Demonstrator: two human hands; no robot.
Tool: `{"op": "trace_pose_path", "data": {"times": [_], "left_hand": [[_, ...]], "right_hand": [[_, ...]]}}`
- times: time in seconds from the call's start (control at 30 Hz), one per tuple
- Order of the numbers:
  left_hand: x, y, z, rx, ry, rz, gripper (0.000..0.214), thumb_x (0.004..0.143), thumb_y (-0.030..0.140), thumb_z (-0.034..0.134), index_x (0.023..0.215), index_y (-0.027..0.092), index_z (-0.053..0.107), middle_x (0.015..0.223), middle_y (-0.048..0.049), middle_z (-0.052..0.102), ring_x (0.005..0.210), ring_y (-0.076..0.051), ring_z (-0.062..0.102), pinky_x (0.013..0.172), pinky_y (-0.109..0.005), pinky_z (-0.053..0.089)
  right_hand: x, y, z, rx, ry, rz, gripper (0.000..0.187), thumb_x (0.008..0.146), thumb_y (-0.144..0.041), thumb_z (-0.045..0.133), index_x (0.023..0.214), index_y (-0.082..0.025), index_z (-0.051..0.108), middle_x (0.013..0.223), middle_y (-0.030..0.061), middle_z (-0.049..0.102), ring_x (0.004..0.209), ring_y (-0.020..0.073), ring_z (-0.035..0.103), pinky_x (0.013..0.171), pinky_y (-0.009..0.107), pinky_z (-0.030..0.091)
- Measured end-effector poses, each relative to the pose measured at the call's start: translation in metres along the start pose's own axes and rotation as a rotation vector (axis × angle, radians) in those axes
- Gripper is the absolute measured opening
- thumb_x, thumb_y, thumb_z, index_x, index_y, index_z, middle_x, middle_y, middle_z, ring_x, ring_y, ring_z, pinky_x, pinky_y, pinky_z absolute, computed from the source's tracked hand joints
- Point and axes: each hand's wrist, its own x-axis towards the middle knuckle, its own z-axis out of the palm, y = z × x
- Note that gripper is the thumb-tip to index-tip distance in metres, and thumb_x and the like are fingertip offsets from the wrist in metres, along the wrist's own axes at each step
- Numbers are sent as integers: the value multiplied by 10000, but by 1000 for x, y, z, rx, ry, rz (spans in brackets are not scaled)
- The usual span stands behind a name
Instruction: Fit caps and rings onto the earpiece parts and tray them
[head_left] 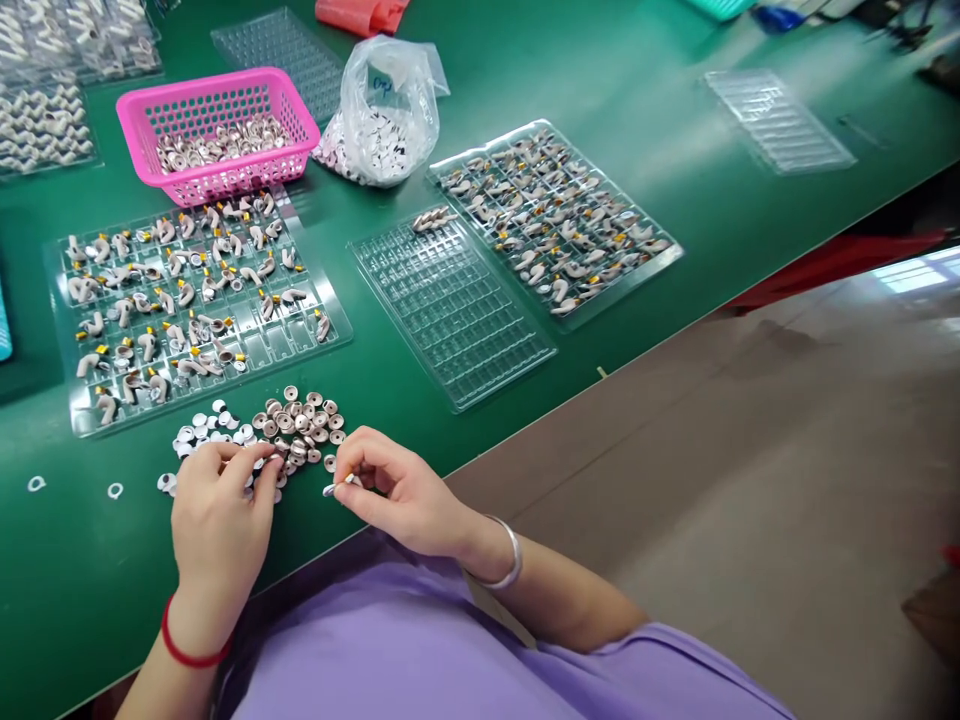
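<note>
"Where's the left hand (221, 515)?"

"Over the loose brown caps (302, 422) and white discs (199, 431) — fingertips bunched, though I can't tell whether they grip one."

"And the right hand (401, 490)?"

"Pinching a small whitish part (350, 480) between thumb and forefinger — just beside the caps (a tray (264, 348) of curved pieces (185, 293) lies beyond them)."

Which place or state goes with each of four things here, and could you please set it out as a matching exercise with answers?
Things
1. left hand
2. right hand
3. pink basket
4. clear bag

Places and states
A. pinching a small pale part, silver-coloured bangle on wrist
B. beside the basket, white pieces showing inside
C. at the loose round parts, red band on wrist
D. holding beige parts

Pairs: 1-C, 2-A, 3-D, 4-B
</note>
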Motion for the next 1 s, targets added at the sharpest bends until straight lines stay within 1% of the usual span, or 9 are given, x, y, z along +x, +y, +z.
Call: {"op": "trace_pose_path", "data": {"times": [0.07,0.17,0.23,0.3,0.4,0.57,0.7,0.83,1.0], "left_hand": [[0,0,2,-16,-12,1,140,887,261,641,870,182,755,771,-53,623,727,-219,604,698,-347,477],[-3,2,-1,-127,25,-45,117,883,262,651,876,197,747,810,-47,687,753,-203,649,719,-327,507],[-6,6,-7,-295,35,-155,88,863,271,684,902,219,743,822,-20,731,718,-171,676,714,-297,534],[-10,12,-13,-526,23,-312,115,821,279,734,926,233,742,819,3,755,670,-147,694,690,-267,566],[-15,19,-21,-807,-25,-516,179,736,300,811,893,230,764,788,1,774,647,-155,720,649,-249,607],[-20,20,-20,-1040,-140,-688,238,687,368,849,861,213,801,746,-36,791,593,-167,722,572,-231,617],[-24,22,-17,-1030,-103,-670,246,662,303,864,891,234,808,790,-28,807,646,-180,753,622,-226,634],[-30,25,-17,-932,-33,-568,235,692,231,839,922,264,802,812,6,808,666,-164,755,651,-216,632],[-34,24,-16,-807,16,-462,213,732,217,814,938,268,791,829,16,801,672,-152,741,660,-225,615]], "right_hand": [[2,0,0,-8,-10,1,75,853,-191,633,817,-187,568,872,19,520,736,118,501,641,248,442],[6,-1,2,-1,-3,-4,93,843,-174,640,802,-185,557,861,15,511,731,118,493,630,246,436],[10,-2,3,13,-8,-13,96,843,-177,646,801,-183,559,858,16,512,727,118,493,626,246,435],[13,-4,5,26,-24,-25,96,847,-189,651,808,-183,563,856,16,514,732,122,496,638,251,444],[17,-8,7,31,-47,-47,83,857,-200,643,827,-184,567,863,23,521,750,130,499,655,258,457],[20,-13,9,32,-59,-66,92,878,-235,627,842,-187,556,861,26,525,761,138,498,667,266,468],[20,-15,12,25,-49,-53,88,866,-218,630,827,-183,559,870,31,528,770,140,508,670,267,464],[19,-15,15,-11,-44,-57,98,863,-223,638,823,-182,559,886,29,531,754,130,515,675,263,466],[18,-16,19,-49,-24,-51,91,843,-181,650,820,-181,562,900,27,533,757,123,525,679,255,472]]}}
